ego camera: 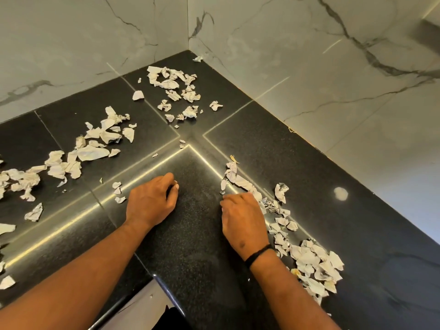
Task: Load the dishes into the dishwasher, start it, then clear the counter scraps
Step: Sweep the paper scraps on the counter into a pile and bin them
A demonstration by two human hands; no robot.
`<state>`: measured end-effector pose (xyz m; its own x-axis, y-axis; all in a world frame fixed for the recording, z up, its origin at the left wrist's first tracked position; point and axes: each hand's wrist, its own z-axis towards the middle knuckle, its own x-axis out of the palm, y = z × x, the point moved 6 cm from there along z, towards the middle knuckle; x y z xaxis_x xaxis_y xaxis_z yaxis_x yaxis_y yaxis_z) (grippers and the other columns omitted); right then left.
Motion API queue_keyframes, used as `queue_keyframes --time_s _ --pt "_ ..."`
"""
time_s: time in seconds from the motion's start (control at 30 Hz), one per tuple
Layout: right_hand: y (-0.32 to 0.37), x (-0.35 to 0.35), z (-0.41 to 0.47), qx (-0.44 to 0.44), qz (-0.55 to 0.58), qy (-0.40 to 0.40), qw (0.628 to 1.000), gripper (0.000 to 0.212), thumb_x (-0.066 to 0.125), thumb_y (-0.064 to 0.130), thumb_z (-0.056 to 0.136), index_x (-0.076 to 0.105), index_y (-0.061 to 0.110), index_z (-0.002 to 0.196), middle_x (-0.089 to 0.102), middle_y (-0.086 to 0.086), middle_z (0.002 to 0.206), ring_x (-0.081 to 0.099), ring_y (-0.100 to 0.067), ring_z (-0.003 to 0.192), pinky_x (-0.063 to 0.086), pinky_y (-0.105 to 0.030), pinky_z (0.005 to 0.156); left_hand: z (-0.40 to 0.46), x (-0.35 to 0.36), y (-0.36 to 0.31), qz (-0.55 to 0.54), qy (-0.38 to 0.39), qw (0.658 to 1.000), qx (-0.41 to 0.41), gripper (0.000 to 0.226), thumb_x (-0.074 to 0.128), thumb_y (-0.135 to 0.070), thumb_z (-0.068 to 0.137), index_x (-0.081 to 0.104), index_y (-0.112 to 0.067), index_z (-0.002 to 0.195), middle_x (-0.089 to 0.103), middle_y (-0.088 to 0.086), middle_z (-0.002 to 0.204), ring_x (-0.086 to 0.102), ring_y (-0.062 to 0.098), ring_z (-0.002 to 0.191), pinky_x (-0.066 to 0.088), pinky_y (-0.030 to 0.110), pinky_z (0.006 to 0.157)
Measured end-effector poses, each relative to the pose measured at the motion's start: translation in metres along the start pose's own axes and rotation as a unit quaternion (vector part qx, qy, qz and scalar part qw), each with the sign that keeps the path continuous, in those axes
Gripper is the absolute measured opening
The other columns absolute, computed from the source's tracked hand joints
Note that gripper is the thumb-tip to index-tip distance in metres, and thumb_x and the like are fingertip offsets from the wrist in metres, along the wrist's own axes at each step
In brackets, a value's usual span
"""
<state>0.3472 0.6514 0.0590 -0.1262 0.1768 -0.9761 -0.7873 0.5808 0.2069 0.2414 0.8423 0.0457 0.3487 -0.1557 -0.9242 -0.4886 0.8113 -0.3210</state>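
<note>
- Left hand [152, 201]: rests knuckles-up on the black counter [297, 163], fingers curled under; whether it holds a scrap cannot be told.
- Right hand [242, 220]: lies on the counter with fingers bent, its outer edge touching the right-side paper scraps [312, 265]; no pinch is visible.
- Right-side paper scraps: a strip whose long axis runs from near the inner corner seam down toward the counter's front edge, directly beside the right hand.
- Left-side scraps [71, 160]: well apart from the left hand; three small bits [117, 191] lie just beside it.
- Far pile [176, 91]: near the wall corner, beyond both hands.
- Judgement: the right hand is nearer its strip, so an inward sweep seems the likely next move.
</note>
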Motion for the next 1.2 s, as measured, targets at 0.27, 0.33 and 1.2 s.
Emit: queue_keyframes --time_s 0.27,0.33,1.2 --pt "-0.023 0.008 0.053 0.042 0.041 0.109 0.992 0.069 0.053 0.042 0.099 0.021 0.023 0.157 0.006 -0.004 0.167 0.004 -0.03 0.153 0.014 -0.05 0.124 0.0 -0.003 -0.002 -0.011 0.0 1.0 0.001 0.021 0.065 -0.029 0.095 0.05 -0.023 0.081 0.036 -0.014 0.064 0.045 0.018 0.052 0.038 0.027 0.046" --pt "-0.035 0.01 0.047 0.047 0.031 0.121 0.991 0.06 0.051 0.042 0.101 0.03 0.022 0.154 0.012 -0.002 0.167 0.009 -0.028 0.153 0.014 -0.049 0.124 0.0 -0.004 -0.002 -0.011 0.0 1.0 -0.001 0.021 0.065 -0.028 0.095 0.05 -0.023 0.081 0.037 -0.013 0.064 0.052 0.021 0.052 0.039 0.028 0.046" --pt "-0.036 0.002 -0.039 -0.016 0.017 -0.042 0.999 0.033 0.057 0.008 0.089 0.068 0.008 0.121 0.066 -0.007 0.125 0.051 -0.031 0.129 0.034 -0.051 0.116 0.0 0.002 -0.001 0.013 0.018 0.999 -0.032 0.018 0.062 -0.031 0.096 0.055 -0.019 0.086 0.066 0.003 0.078 0.065 0.034 0.071 0.042 0.034 0.055"
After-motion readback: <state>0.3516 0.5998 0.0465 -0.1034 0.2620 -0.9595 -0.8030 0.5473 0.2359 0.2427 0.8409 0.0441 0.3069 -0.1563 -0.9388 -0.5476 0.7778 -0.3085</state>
